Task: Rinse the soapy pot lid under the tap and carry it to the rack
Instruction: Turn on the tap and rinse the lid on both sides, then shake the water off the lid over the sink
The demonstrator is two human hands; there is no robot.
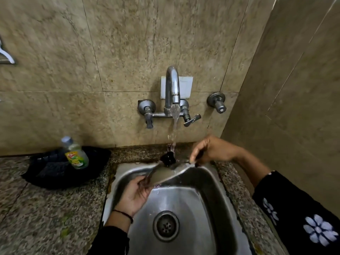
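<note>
A steel pot lid [166, 174] with a black knob [167, 158] is held tilted over the back of the steel sink [219, 199]. Water runs from the wall tap [172, 85] and lands by the knob. My left hand [136, 194] grips the lid's near left rim. My right hand [211, 150] pinches its far right rim. Water drips off the lid's lower edge into the basin.
A dish soap bottle [76, 153] stands in a black tray [46, 172] on the granite counter [46, 214] left of the sink. The drain [166, 226] lies near the sink's front. A tiled wall closes in on the right. A metal hook [7, 56] shows at far left.
</note>
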